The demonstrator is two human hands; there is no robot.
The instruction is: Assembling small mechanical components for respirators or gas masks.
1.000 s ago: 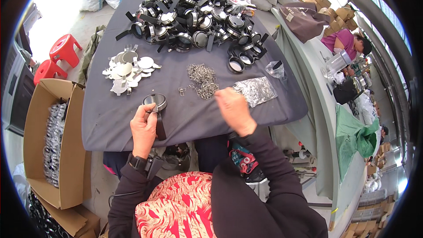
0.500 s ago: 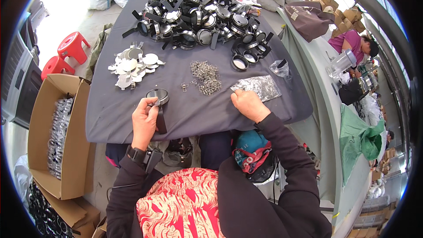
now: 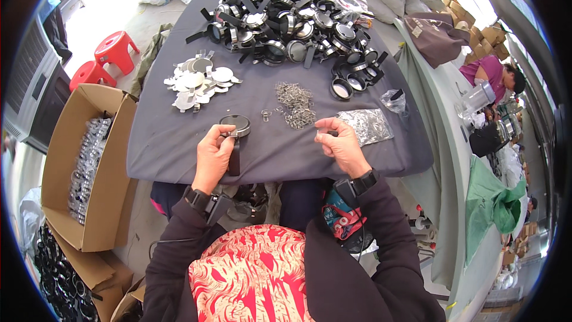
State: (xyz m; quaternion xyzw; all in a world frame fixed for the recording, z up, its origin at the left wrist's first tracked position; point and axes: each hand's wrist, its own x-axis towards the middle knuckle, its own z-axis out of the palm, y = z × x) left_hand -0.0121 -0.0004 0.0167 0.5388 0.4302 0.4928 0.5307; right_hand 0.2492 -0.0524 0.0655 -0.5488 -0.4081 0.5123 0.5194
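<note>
Near the table's front edge my left hand (image 3: 213,156) is closed on a round, metal-rimmed black case with a black strap (image 3: 243,124); the strap hangs down past my fingers. To the right, my right hand (image 3: 347,148) pinches a small thin metal pin (image 3: 319,133), mostly hidden by the fingertips. Beside that hand lies a clear bag of small silvery pins (image 3: 370,126). A pile of small wire buckles (image 3: 295,102) sits between and beyond my hands. Flat silvery-white discs with tabs (image 3: 201,82) are heaped at the left.
A large heap of similar strapped round cases (image 3: 286,30) covers the far table. Cartons (image 3: 95,220) and red stools (image 3: 116,50) stand left. A small clear bag (image 3: 393,101) lies near the right edge. A co-worker (image 3: 491,77) sits at another table, far right.
My right hand has lifted off the bag of pins and moved left toward the round case, now pinching a small pin. My left hand keeps hold of the case. The view has shifted slightly.
</note>
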